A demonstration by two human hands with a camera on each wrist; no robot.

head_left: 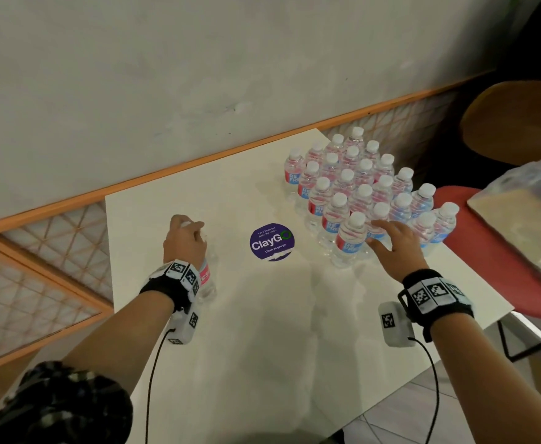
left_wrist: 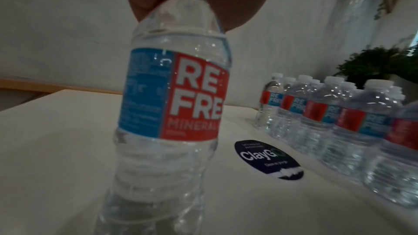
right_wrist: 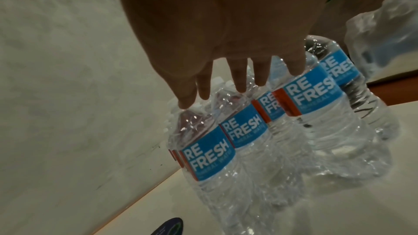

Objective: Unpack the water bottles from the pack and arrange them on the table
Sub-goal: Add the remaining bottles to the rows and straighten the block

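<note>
A round purple ClayGo sticker [head_left: 272,241] lies on the white worktop [head_left: 262,315]. Right of the sticker, beyond the worktop's edge, stands a red chair [head_left: 487,251]; farther right, blurred, perhaps a potted plant [left_wrist: 373,63].

white table [head_left: 262,315]: bottle cluster [head_left: 359,193], round sticker [head_left: 272,241]

The left hand [head_left: 184,240] covers the cap and neck of a clear plastic water bottle with a red and blue label [left_wrist: 172,96], whose base runs off the left wrist view's lower edge. In the block of matching upright bottles [head_left: 368,193], rear labels sit hidden behind the front rows. The crumpled clear plastic wrap [head_left: 532,200] is cut by the head view's right edge and blurred.
</note>
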